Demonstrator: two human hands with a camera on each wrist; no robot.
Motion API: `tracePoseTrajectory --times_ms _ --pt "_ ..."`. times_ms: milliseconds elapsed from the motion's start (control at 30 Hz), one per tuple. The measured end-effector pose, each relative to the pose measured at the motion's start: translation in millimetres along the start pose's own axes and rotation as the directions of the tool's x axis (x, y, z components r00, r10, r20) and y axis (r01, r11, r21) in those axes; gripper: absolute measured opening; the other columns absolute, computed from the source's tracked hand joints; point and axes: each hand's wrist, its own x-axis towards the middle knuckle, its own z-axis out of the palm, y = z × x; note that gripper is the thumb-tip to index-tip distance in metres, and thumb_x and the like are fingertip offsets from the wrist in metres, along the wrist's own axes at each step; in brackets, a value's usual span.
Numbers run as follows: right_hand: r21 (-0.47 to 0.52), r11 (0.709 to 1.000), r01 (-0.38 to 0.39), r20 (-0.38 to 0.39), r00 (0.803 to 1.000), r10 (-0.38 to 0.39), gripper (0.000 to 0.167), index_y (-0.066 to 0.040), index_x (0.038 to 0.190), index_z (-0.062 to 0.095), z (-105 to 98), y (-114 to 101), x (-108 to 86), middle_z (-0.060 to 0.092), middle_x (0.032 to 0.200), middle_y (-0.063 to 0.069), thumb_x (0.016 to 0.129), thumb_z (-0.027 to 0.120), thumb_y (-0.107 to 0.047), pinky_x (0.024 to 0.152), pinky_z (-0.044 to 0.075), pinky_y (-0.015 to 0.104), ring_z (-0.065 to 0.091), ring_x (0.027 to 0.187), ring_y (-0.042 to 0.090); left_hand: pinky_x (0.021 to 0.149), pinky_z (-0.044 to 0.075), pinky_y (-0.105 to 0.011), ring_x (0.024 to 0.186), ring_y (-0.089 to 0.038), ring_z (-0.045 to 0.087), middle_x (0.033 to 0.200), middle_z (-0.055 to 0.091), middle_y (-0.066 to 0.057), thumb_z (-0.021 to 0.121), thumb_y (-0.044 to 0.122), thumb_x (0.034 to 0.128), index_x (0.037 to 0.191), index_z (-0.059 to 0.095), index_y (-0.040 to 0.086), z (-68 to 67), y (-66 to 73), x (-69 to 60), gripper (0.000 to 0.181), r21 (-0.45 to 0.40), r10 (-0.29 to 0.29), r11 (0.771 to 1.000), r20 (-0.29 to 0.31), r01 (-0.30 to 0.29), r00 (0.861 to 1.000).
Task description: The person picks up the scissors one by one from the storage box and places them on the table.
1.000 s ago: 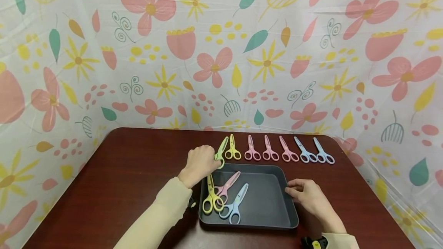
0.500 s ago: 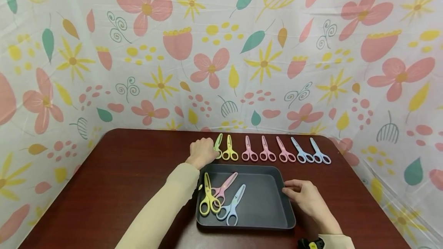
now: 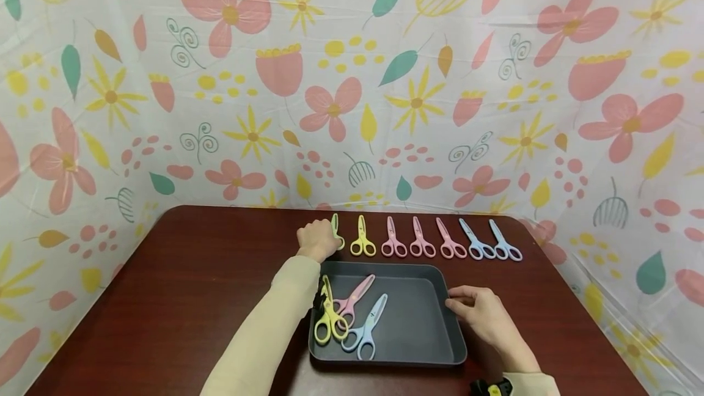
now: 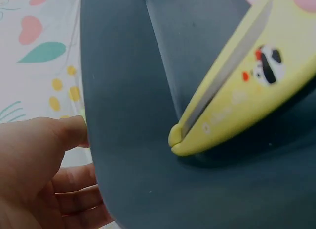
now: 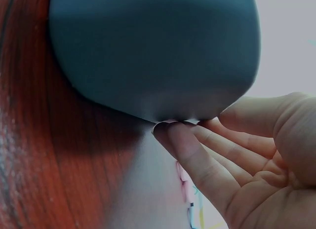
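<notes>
My left hand grips green craft scissors at the left end of a row of scissors; the hand partly hides them. In the left wrist view the fingertips are hidden behind the tray wall. My right hand holds the right edge of the dark grey tray, thumb and fingers against it, also seen in the right wrist view. Inside the tray's left part lie yellow scissors with a panda print, pink scissors and blue scissors, partly overlapping.
Behind the tray, yellow scissors, several pink scissors and two blue scissors lie in a row, blades pointing away. All stand on a dark wooden table. A flowered cloth hangs behind its far edge.
My left hand has carried the green scissors from above the tray's back left corner away and leftward, to the left of the yellow ones. The right hand keeps its place on the tray.
</notes>
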Motion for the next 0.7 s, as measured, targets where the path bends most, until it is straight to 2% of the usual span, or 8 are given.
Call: tracePoseTrajectory --times_ms 400,700 --pt "0.005 1.0 0.017 0.005 1.0 -0.017 0.024 0.003 0.111 0.069 -0.1 -2.0 2.2 0.072 0.095 0.01 0.089 0.069 -0.007 0.064 0.056 0.031 0.07 0.079 0.02 0.066 0.048 -0.044 0.065 -0.025 0.056 0.069 0.056 -0.005 0.073 0.038 0.0848 0.068 0.058 0.012 -1.3 -8.1 6.8 0.035 0.001 -0.025 1.0 0.06 0.025 0.998" --pt "-0.009 1.0 -0.001 -0.008 1.0 0.001 0.023 0.002 0.11 0.069 0.6 -0.9 0.6 0.072 0.093 0.008 0.089 0.069 -0.007 0.064 0.055 0.032 0.07 0.078 0.018 0.067 0.047 -0.042 0.069 -0.026 0.057 0.078 0.059 -0.006 0.074 0.033 0.086 0.089 0.065 0.011 -1.5 -4.6 8.9 0.024 0.024 -0.015 1.0 0.132 0.012 0.991"
